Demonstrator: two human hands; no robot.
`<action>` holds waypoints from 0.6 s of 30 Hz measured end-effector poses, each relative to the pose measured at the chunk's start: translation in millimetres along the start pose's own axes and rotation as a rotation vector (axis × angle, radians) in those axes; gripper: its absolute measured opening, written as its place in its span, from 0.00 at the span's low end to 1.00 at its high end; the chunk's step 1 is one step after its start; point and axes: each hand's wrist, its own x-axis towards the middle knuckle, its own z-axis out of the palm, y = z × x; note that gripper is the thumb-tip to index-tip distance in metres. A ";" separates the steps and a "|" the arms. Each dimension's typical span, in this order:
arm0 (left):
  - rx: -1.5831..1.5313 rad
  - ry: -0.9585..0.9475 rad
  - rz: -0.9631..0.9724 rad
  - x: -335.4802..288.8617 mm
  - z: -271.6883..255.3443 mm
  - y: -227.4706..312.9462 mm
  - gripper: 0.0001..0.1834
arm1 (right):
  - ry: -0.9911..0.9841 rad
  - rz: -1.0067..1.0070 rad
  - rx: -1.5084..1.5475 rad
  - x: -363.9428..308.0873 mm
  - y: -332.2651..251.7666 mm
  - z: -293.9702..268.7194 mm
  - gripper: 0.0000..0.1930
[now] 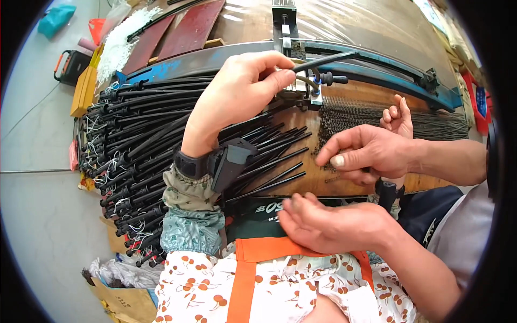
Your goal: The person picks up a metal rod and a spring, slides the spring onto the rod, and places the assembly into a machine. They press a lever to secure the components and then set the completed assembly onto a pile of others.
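My left hand (237, 89) is closed, thumb and fingers pinching a thin black tube (331, 60) that points right beside a metal clamp fixture (299, 86) with hoses. My right hand (399, 119) is raised near a pile of long dark coil springs (431, 123); its fingers are loosely curled and apart, and nothing shows in them. A co-worker's forearm hides part of its wrist. One co-worker's hand (369, 153) hovers over the bench, fingers curled. The other co-worker's hand (334, 223) is palm up above my lap.
A large stack of black tubes (156, 129) with white cords lies left on the wooden bench (318, 124). Blue metal rails (377, 62) cross behind the fixture. Red boards (191, 29) lie at the back left. A cardboard box (126, 301) stands at lower left.
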 end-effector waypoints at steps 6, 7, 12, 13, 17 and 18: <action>0.316 0.392 0.217 10.0 19.5 20.3 0.12 | -0.342 -0.249 -0.914 55.5 18.9 -0.3 0.19; 0.307 0.410 0.225 10.8 23.7 21.5 0.13 | -0.450 -0.148 -0.980 59.6 19.9 0.2 0.21; 0.305 0.418 0.259 12.3 31.9 25.9 0.12 | -0.637 -0.030 -0.890 74.2 -10.3 25.8 0.17; 0.309 0.426 0.262 10.4 30.1 24.9 0.12 | -0.634 -0.037 -0.914 79.2 -12.6 26.5 0.15; 0.311 0.449 0.320 11.5 31.7 17.8 0.12 | -0.547 -0.128 -0.889 76.9 -7.8 23.4 0.14; 0.309 0.450 0.319 11.7 31.9 16.5 0.12 | -0.547 -0.130 -0.888 78.5 -8.9 23.7 0.14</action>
